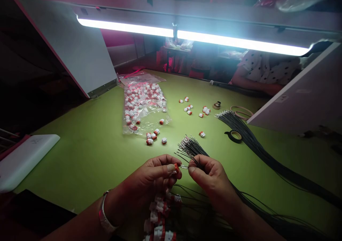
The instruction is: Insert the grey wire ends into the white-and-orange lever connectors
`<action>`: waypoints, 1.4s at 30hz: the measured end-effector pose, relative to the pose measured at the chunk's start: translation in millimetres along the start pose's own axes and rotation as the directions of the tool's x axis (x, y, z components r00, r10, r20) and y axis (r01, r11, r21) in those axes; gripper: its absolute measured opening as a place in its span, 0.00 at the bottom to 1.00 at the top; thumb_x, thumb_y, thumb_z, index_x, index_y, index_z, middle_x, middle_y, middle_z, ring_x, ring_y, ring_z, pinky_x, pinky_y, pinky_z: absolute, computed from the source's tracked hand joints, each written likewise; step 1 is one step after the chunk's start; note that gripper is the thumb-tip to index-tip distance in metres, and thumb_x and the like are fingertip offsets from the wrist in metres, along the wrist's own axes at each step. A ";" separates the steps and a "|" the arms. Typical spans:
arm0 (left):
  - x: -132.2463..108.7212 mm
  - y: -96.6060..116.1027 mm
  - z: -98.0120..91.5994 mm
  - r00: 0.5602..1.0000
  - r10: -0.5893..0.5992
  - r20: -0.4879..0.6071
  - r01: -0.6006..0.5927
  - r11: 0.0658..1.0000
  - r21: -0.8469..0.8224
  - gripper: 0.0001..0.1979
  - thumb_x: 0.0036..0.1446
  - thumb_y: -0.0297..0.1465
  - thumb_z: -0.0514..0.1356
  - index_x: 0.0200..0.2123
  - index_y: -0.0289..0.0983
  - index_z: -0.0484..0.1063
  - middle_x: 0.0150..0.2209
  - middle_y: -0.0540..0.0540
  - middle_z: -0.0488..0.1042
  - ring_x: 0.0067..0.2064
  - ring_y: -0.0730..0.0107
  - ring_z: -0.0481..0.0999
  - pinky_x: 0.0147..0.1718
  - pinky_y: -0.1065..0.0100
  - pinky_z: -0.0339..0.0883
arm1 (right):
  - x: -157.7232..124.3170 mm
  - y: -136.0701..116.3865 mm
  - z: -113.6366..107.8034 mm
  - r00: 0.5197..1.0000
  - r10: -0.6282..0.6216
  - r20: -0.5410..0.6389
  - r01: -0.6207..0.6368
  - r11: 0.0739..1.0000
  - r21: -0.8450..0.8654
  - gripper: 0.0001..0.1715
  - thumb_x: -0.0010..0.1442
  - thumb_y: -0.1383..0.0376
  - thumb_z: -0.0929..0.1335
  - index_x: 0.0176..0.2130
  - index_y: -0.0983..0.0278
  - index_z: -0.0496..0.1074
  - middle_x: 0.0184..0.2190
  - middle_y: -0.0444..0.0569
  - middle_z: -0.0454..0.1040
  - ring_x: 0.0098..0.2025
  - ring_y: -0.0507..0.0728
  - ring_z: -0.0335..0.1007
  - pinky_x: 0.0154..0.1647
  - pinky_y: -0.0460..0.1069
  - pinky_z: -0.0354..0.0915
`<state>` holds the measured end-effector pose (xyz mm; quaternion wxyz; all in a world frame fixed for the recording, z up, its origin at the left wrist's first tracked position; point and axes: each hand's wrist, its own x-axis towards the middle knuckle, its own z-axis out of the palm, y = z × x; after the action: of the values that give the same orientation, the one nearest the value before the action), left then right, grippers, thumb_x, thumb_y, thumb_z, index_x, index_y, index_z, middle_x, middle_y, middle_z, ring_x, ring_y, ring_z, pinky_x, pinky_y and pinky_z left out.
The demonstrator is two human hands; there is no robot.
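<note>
My left hand [160, 171] pinches a small red-and-white connector [176, 168] between thumb and fingers. Facing it, my right hand [210, 173] grips a thin black wire whose metal terminal [184, 167] points at the connector's red side; I cannot tell whether the tip has entered. A bundle of black wires [193, 146] with bare metal ends lies just behind my right hand. Below my left hand a cluster of red-and-white connectors [159, 212] sits with black wires running by it, partly in shadow.
A clear plastic bag [144, 105] of connectors lies on the green table [91, 145], with loose connectors [151, 137] nearby. To the right are a second wire bundle [248, 141], black tape [235, 136] and tan rings [242, 112]. Panels flank the table; a person [264, 70] sits beyond.
</note>
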<state>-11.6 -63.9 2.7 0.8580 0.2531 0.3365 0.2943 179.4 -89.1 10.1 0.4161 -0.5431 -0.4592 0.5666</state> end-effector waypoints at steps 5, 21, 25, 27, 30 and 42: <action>0.0 -3.0 -0.3 1.000 0.022 -0.008 -0.022 0.999 0.024 0.09 0.57 0.31 0.67 0.41 0.35 0.74 0.30 0.46 0.77 0.25 0.79 0.71 0.23 0.79 0.62 | -0.6 0.5 1.6 1.000 0.028 0.004 -0.028 1.000 -0.011 0.10 0.52 0.62 0.69 0.25 0.64 0.65 0.20 0.37 0.56 0.22 0.48 0.45 0.22 0.45 0.45; 2.0 -8.8 0.2 0.999 0.019 -0.046 -0.013 0.992 0.123 0.12 0.62 0.37 0.63 0.38 0.33 0.74 0.29 0.45 0.76 0.24 0.80 0.71 0.20 0.81 0.63 | -3.5 9.1 2.4 0.992 -0.120 -0.032 0.116 0.987 -0.110 0.13 0.59 0.62 0.65 0.24 0.62 0.63 0.20 0.38 0.56 0.24 0.50 0.49 0.24 0.46 0.51; 1.9 -9.8 0.9 0.998 0.028 -0.060 -0.019 0.989 0.146 0.13 0.62 0.38 0.63 0.38 0.33 0.74 0.29 0.46 0.76 0.24 0.80 0.70 0.20 0.80 0.63 | -3.0 9.4 4.1 0.992 -0.115 -0.044 0.108 0.986 -0.129 0.14 0.58 0.63 0.65 0.23 0.62 0.61 0.19 0.38 0.55 0.23 0.49 0.48 0.23 0.46 0.50; 1.9 -10.3 1.8 0.997 0.029 -0.071 -0.019 0.989 0.146 0.12 0.61 0.38 0.64 0.37 0.33 0.74 0.29 0.46 0.76 0.24 0.80 0.70 0.21 0.80 0.63 | -3.0 8.7 5.9 0.992 -0.108 -0.062 0.099 0.987 -0.129 0.14 0.57 0.63 0.65 0.22 0.62 0.61 0.18 0.37 0.54 0.23 0.49 0.47 0.22 0.46 0.49; 1.9 -11.2 2.7 0.997 0.044 -0.066 -0.033 0.987 0.155 0.12 0.59 0.38 0.65 0.36 0.34 0.73 0.29 0.47 0.77 0.24 0.79 0.71 0.22 0.79 0.65 | -3.8 8.0 8.6 0.990 -0.099 -0.098 0.086 0.988 -0.128 0.16 0.57 0.61 0.65 0.21 0.61 0.59 0.18 0.37 0.53 0.23 0.49 0.46 0.22 0.46 0.49; -0.9 -9.1 3.4 0.963 0.269 -0.024 -0.232 0.870 0.435 0.15 0.55 0.40 0.68 0.36 0.33 0.76 0.27 0.50 0.75 0.26 0.79 0.69 0.26 0.77 0.63 | -6.4 10.5 11.0 1.000 0.002 -0.028 -0.002 1.000 -0.016 0.14 0.56 0.64 0.65 0.22 0.62 0.59 0.19 0.37 0.52 0.23 0.49 0.42 0.22 0.46 0.46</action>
<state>-6.7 -71.6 -0.5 0.7210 0.4642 0.3928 0.3324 169.1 -98.5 1.2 0.4176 -0.5548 -0.4572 0.5557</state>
